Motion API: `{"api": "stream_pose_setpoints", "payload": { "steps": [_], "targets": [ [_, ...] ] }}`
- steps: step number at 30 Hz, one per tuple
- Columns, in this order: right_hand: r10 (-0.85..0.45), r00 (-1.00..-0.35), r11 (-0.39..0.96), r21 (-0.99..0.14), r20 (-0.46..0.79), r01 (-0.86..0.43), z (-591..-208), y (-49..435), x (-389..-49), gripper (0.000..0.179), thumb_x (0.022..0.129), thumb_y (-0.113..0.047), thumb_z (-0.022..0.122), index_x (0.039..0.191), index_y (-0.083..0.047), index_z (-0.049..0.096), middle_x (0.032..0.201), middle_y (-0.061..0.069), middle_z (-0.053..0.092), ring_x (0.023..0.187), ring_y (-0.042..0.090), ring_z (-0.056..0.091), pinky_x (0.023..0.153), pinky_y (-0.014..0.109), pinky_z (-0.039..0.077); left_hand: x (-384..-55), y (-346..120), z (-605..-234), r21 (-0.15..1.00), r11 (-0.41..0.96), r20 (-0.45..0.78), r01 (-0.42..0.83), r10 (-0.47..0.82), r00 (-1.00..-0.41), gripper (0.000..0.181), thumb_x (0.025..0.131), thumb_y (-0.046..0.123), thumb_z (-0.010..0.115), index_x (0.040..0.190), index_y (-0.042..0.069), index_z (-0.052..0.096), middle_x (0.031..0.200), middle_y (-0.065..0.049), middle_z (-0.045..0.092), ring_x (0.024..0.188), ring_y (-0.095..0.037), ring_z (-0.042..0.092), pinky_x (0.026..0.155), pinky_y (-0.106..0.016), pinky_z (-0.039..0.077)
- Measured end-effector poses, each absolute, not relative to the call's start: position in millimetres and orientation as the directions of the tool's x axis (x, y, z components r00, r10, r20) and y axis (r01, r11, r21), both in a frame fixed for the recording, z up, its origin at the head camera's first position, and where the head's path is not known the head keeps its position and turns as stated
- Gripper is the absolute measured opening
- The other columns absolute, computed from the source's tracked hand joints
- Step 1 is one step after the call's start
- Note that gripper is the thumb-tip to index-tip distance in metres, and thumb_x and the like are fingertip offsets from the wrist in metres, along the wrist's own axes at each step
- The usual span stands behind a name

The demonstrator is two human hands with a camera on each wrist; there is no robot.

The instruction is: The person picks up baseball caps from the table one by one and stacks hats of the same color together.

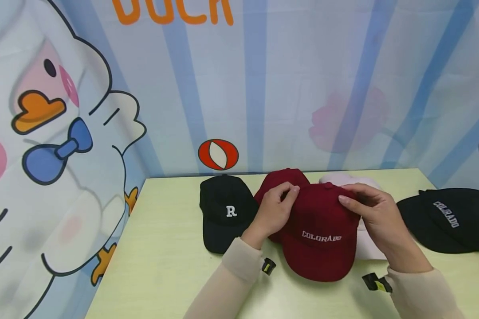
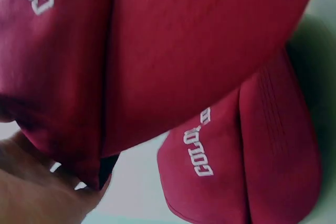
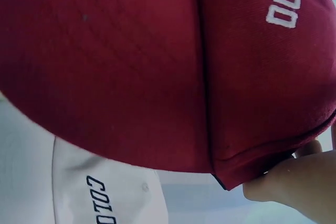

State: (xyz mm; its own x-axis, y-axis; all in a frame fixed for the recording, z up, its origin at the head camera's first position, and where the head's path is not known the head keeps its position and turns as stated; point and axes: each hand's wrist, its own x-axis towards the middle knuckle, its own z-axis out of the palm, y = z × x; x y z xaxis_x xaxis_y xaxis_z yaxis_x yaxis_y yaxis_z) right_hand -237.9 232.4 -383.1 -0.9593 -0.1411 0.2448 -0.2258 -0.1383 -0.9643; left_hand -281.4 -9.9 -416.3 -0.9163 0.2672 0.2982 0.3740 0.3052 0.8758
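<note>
A dark red baseball cap (image 1: 319, 221) with white COLORADO lettering is held up over the table, its brim towards me. My left hand (image 1: 274, 212) pinches the left side of its crown, and my right hand (image 1: 377, 217) grips the right side. In the left wrist view a second red cap (image 2: 210, 166) lies beyond the brim of the held one. A white cap (image 3: 105, 192) with dark lettering shows behind it in the right wrist view, partly hidden by the red cap.
On the pale yellow table (image 1: 151, 266), a black cap (image 1: 227, 226) with a white R stands left of the hands. Another black cap (image 1: 455, 217) marked COLORADO lies by the right edge. A printed cloth backdrop (image 1: 231, 88) rises behind the table.
</note>
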Motion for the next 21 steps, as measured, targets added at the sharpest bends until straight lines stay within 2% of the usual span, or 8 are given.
{"api": "stream_pose_setpoints", "payload": {
  "steps": [3, 7, 14, 21],
  "targets": [
    [-0.128, -0.961, -0.12, -0.966, 0.244, -0.229, -386.5, 228.0, -244.8, 0.025, 0.099, 0.001, 0.066, 0.12, -0.009, 0.075, 0.103, -0.006, 0.072, 0.087, 0.009, 0.066, 0.066, 0.022, 0.056, -285.7, -15.6, -419.4, 0.886, 0.245, 0.33, 0.394, 0.264, -0.906, 0.033, 0.111, 0.032, 0.046, 0.089, 0.012, 0.059, 0.076, 0.0, 0.047, 0.078, -0.011, 0.049, 0.071, -0.024, 0.038],
    [-0.113, -0.966, -0.091, -0.971, 0.231, -0.221, -390.8, 223.1, -254.7, 0.023, 0.097, -0.004, 0.07, 0.119, -0.01, 0.075, 0.104, -0.008, 0.073, 0.087, 0.008, 0.067, 0.066, 0.021, 0.056, -292.8, -22.0, -423.2, 0.908, 0.143, 0.356, 0.393, 0.228, -0.906, 0.035, 0.111, 0.028, 0.045, 0.084, 0.007, 0.054, 0.073, 0.001, 0.04, 0.073, -0.009, 0.045, 0.069, -0.024, 0.034],
    [-0.082, -0.982, -0.033, -0.985, 0.173, -0.17, -397.0, 213.9, -271.6, 0.026, 0.096, -0.015, 0.076, 0.121, -0.01, 0.076, 0.106, -0.011, 0.074, 0.093, 0.006, 0.067, 0.072, 0.018, 0.055, -303.9, -29.0, -429.1, 0.944, -0.012, 0.328, 0.33, 0.156, -0.932, 0.036, 0.111, 0.023, 0.047, 0.081, 0.002, 0.05, 0.069, 0.001, 0.037, 0.071, -0.009, 0.044, 0.069, -0.025, 0.034],
    [-0.033, -0.989, 0.109, -0.983, 0.145, -0.148, -403.4, 207.4, -285.9, 0.033, 0.094, -0.024, 0.079, 0.121, -0.006, 0.076, 0.105, -0.016, 0.073, 0.093, 0.003, 0.066, 0.072, 0.016, 0.055, -313.8, -33.0, -437.0, 0.977, -0.036, 0.215, 0.212, 0.105, -0.971, 0.035, 0.11, 0.024, 0.049, 0.079, 0.008, 0.053, 0.071, 0.004, 0.042, 0.075, -0.01, 0.048, 0.072, -0.026, 0.037]
  ]
}}
